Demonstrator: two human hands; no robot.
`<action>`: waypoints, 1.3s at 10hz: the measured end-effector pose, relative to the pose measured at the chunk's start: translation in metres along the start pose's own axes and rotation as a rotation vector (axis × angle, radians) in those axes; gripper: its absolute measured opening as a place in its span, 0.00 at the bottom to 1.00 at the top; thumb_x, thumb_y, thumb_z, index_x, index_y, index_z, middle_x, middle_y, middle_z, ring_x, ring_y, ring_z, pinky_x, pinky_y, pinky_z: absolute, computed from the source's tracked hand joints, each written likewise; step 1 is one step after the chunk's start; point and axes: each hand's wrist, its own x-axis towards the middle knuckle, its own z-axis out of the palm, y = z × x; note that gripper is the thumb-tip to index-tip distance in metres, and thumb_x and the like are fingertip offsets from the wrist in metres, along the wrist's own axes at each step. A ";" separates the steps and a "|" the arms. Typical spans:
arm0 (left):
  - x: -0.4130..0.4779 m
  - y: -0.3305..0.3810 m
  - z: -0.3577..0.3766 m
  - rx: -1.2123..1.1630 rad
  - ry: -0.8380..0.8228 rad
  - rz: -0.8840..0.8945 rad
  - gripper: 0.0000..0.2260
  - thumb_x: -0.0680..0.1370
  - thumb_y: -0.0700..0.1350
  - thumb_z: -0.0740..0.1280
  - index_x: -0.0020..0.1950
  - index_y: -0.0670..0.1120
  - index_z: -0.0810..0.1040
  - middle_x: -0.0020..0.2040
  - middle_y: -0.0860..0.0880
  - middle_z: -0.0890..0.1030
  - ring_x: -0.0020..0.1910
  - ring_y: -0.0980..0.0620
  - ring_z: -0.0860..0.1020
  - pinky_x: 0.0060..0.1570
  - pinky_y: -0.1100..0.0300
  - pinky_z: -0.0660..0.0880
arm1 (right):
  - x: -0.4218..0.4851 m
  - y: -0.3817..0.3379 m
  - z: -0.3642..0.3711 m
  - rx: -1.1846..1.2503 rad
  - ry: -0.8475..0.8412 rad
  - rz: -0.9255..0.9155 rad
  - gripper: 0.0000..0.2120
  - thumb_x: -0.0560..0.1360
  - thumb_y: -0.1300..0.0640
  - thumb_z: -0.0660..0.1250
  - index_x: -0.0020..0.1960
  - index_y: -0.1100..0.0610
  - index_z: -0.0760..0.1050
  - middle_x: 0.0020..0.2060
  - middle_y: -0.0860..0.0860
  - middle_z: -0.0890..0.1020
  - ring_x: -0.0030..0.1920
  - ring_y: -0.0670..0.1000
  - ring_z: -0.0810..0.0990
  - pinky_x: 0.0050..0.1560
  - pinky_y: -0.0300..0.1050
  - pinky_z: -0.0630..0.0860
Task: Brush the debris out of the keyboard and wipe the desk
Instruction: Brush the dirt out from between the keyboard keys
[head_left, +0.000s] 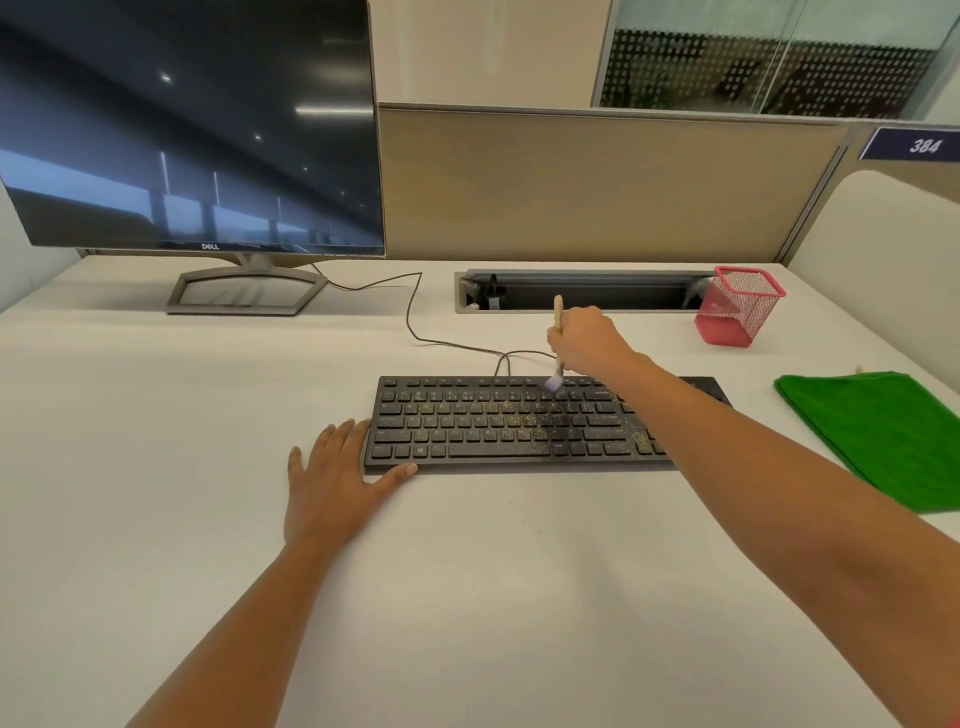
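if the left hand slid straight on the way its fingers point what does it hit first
The black flat keyboard: the left hand lies flat on the white desk, fingers angled forward and slightly right, and the keyboard's left end sits right at the fingertips, seemingly touching.

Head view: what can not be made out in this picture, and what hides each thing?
Keyboard: head view, the right forearm covers part of its right end; key legends too small to read.
Brush: head view, the right hand's grip hides the handle's middle; bristles blurred.
Green cloth: head view, cut off by the right edge.
Monitor: head view, cut off by the top and left edges.
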 end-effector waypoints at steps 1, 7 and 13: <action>0.001 0.000 0.001 0.016 0.001 0.000 0.48 0.61 0.78 0.41 0.75 0.54 0.58 0.76 0.53 0.60 0.76 0.54 0.53 0.73 0.45 0.46 | 0.004 0.003 -0.002 0.031 0.052 -0.005 0.17 0.81 0.57 0.54 0.54 0.68 0.75 0.42 0.60 0.77 0.41 0.56 0.76 0.38 0.46 0.71; 0.000 -0.001 0.000 0.002 0.001 -0.001 0.47 0.61 0.77 0.42 0.75 0.54 0.58 0.76 0.53 0.60 0.76 0.54 0.53 0.73 0.46 0.46 | 0.003 0.014 0.000 0.180 -0.033 0.041 0.15 0.80 0.56 0.58 0.56 0.66 0.76 0.50 0.60 0.81 0.48 0.58 0.82 0.53 0.47 0.78; 0.000 0.000 -0.001 0.002 0.006 -0.003 0.48 0.61 0.77 0.41 0.75 0.53 0.59 0.76 0.53 0.60 0.76 0.54 0.53 0.73 0.46 0.46 | 0.005 0.021 -0.002 0.228 0.099 0.043 0.17 0.81 0.55 0.56 0.55 0.67 0.77 0.49 0.61 0.81 0.43 0.55 0.81 0.40 0.42 0.76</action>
